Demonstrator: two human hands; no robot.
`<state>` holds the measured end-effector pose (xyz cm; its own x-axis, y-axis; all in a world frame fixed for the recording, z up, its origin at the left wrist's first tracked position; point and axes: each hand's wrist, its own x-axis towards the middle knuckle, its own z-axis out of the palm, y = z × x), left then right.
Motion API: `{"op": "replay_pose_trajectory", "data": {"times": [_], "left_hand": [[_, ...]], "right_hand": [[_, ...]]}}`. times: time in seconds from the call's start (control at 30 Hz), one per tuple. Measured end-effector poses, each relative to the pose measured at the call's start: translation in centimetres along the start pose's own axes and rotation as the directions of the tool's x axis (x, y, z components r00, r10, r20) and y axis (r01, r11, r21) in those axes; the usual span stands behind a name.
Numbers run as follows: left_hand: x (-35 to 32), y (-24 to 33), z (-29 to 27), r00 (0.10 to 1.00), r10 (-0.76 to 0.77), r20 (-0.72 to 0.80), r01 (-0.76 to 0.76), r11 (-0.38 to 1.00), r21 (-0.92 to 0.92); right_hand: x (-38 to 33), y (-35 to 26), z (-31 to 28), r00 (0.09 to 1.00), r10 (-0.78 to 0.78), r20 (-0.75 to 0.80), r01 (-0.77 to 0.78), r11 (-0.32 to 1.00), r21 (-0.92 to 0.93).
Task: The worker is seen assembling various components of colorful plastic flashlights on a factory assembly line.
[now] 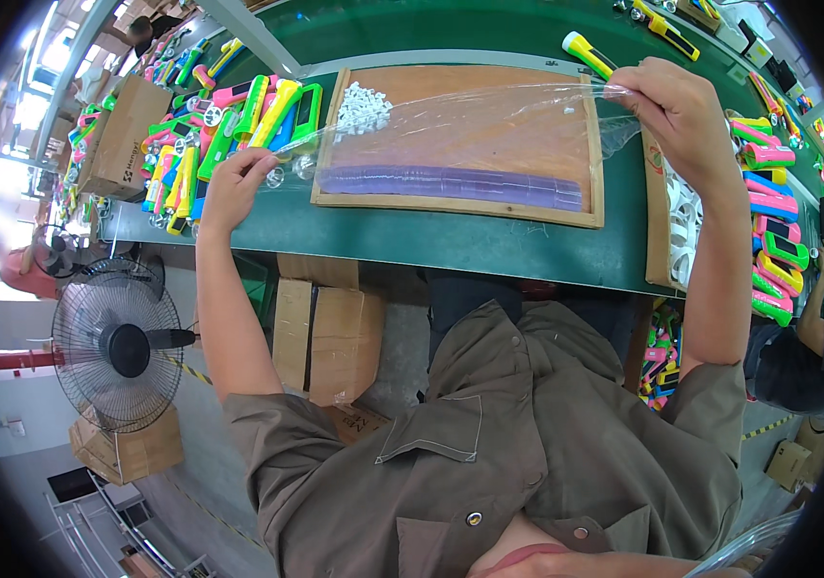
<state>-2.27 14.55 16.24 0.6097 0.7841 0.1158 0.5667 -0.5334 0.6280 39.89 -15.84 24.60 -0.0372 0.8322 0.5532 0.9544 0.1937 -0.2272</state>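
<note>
My left hand (235, 185) and my right hand (677, 108) each grip one end of a clear plastic sheet (460, 135), stretched wide above a shallow wooden tray (460, 204). Under the sheet, a long row of purple rings (451, 183) lies in the tray. A heap of small white parts (366, 104) sits at the tray's far left corner. Two small clear round pieces (289, 173) lie just right of my left hand. A yellow torch (589, 53) lies beyond the tray near my right hand.
The tray rests on a green workbench (431, 241). Piles of bright pink, green and yellow casings (229, 125) lie at left, more casings (769, 222) at right with white round parts (684, 226). Cardboard boxes (325, 332) and a standing fan (115, 345) are below the bench.
</note>
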Motion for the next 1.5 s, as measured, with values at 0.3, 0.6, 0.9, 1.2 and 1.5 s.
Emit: {"op": "replay_pose_trajectory", "data": {"times": [0.3,0.6,0.9,1.2,1.5], "left_hand": [[0.2,0.6,-0.3,0.997,0.057,-0.058,-0.058,0.998,-0.017],[0.3,0.0,0.1,0.986,0.091,-0.138,-0.094,0.995,-0.014],[1.3,-0.6,0.5,0.992,0.016,-0.127,-0.024,0.998,-0.063],[-0.3,-0.3,2.4,0.978,0.196,0.077,-0.202,0.976,0.082],[0.5,-2.8,4.7,0.98,0.174,0.101,-0.188,0.971,0.148]], "right_hand": [[1.6,0.3,-0.3,1.0,0.019,0.003,-0.019,1.0,-0.015],[2.9,0.3,-0.7,1.0,0.022,0.017,-0.021,0.998,-0.054],[4.7,1.5,-0.4,0.999,-0.033,-0.031,0.03,0.996,-0.085],[6.6,0.9,-0.1,0.998,-0.06,0.003,0.06,0.991,-0.122],[8.7,0.5,-1.0,0.976,-0.213,0.043,0.217,0.961,-0.169]]}}
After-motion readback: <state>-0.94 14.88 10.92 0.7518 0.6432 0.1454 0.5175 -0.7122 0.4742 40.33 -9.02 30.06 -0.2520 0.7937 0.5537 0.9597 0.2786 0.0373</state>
